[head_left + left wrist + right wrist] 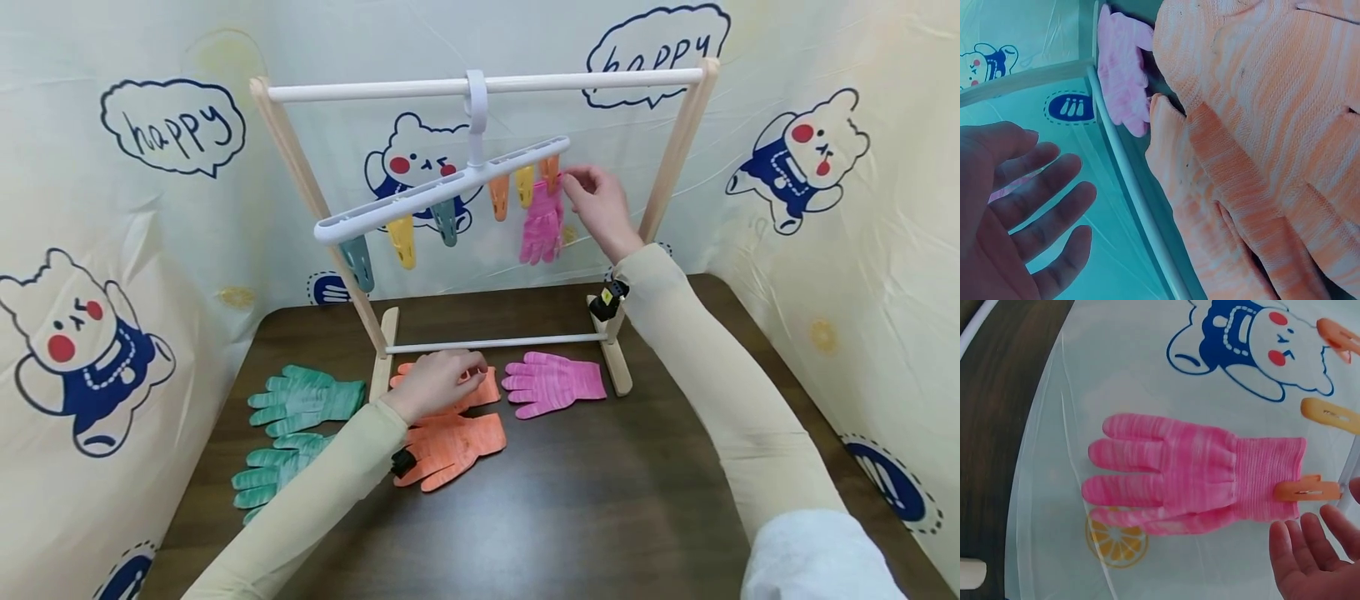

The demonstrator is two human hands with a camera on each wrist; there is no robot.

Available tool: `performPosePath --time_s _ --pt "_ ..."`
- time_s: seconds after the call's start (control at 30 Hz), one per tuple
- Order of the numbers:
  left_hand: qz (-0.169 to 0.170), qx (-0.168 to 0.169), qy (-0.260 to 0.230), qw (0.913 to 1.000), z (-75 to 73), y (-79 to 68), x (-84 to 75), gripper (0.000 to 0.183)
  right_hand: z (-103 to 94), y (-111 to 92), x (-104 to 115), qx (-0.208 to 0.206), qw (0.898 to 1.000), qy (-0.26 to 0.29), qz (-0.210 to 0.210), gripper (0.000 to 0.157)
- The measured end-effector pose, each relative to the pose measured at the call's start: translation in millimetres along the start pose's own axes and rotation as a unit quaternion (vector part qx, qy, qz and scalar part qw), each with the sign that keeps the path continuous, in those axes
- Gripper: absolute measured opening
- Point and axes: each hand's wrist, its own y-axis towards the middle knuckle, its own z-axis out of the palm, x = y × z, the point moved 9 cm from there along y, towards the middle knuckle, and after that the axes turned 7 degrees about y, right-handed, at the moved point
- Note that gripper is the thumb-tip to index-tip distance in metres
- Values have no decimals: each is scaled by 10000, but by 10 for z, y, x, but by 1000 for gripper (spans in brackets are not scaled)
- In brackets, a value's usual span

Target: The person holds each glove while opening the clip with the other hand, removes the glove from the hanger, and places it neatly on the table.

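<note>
A pink glove (542, 223) hangs by its cuff from an orange clothespin (1309, 490) at the right end of a white hanger (442, 188). My right hand (597, 204) is beside that cuff, its fingers loosely extended and holding nothing; the thumb is mostly cut off in the right wrist view (1310, 550). Over the orange gloves (457, 446) hovers my left hand (1029, 206), fingers relaxed and apart with nothing between them. A second pink glove (553, 384) lies flat on the table, right of the orange pair.
A wooden rack (300, 167) with a white top bar (570, 82) carries the tilted hanger. Other clothespins, including a yellow one (402, 242) and a teal one (444, 222), hang from it. Green gloves (303, 400) lie at the left on the dark table (600, 500).
</note>
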Motion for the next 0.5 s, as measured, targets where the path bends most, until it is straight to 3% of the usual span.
performPosePath --time_s 0.27,0.5 --pt "-62 42 -31 10000 -13 -24 32 12 92 175 12 450 9963 -704 179 62" --pt "-51 47 -114 9999 -21 -55 49 10 170 255 -2 597 9947 -782 288 65"
